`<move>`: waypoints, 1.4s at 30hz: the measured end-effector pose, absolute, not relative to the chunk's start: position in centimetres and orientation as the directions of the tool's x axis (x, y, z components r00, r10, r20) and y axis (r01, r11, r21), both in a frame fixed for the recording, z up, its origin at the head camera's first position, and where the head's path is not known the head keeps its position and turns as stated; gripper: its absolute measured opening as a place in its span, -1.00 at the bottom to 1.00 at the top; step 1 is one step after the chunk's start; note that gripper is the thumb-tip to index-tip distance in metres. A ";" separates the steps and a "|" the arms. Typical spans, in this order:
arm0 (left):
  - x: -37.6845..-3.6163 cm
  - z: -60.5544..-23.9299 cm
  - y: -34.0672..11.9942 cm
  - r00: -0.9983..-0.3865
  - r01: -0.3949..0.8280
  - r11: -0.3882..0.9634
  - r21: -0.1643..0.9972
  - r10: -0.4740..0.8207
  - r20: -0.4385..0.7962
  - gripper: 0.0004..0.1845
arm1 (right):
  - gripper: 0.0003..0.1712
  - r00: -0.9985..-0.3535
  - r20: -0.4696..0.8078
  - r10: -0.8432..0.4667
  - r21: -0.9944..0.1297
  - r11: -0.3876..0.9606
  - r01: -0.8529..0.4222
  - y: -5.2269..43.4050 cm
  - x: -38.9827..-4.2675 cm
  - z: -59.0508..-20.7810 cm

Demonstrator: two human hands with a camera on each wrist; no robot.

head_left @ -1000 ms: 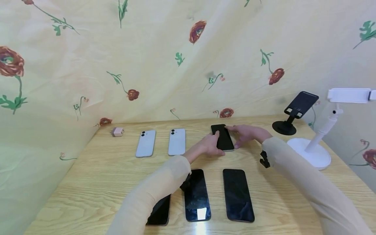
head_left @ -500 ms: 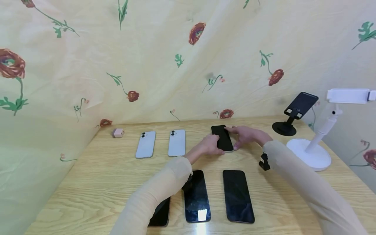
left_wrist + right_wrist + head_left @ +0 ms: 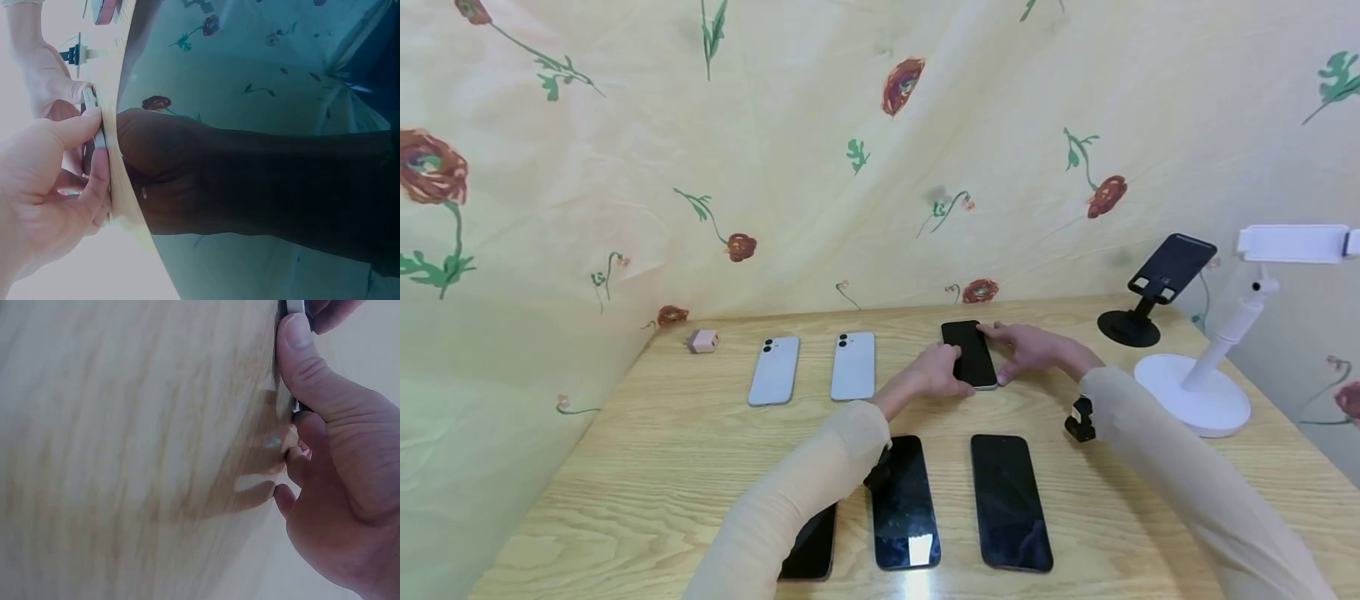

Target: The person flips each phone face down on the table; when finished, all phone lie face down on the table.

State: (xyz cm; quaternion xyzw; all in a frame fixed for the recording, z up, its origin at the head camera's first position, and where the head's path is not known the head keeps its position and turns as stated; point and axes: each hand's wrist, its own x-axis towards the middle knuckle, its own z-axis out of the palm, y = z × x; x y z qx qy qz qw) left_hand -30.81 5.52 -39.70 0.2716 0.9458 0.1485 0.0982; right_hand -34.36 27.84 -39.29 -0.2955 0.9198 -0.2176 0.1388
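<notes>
Hands on black phone (image 3: 969, 354) at table's (image 3: 662, 450) far side: left hand (image 3: 934, 372) pinching left edge, right hand (image 3: 1028, 348) gripping right edge. White phone (image 3: 853, 365) near left, black stand (image 3: 1150, 292) well apart right.

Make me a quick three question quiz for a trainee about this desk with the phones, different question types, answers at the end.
1. True or false: both hands touch the black phone in the far row.
2. How many white phones lie face down in the far row? A) one B) two C) four
3. Fill in: the pink charger sits near the table's far ____ corner.

Key
1. True: the left hand and right hand hold its edges.
2. B: one white phone and a second beside it.
3. Left.
</notes>
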 end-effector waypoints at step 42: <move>-30.6 -39.9 3.7 -0.802 0.508 0.704 0.496 0.597 -0.026 -0.11 | 0.11 -0.741 -0.027 -0.671 -0.708 0.536 -0.459 26.4 -33.4 -37.0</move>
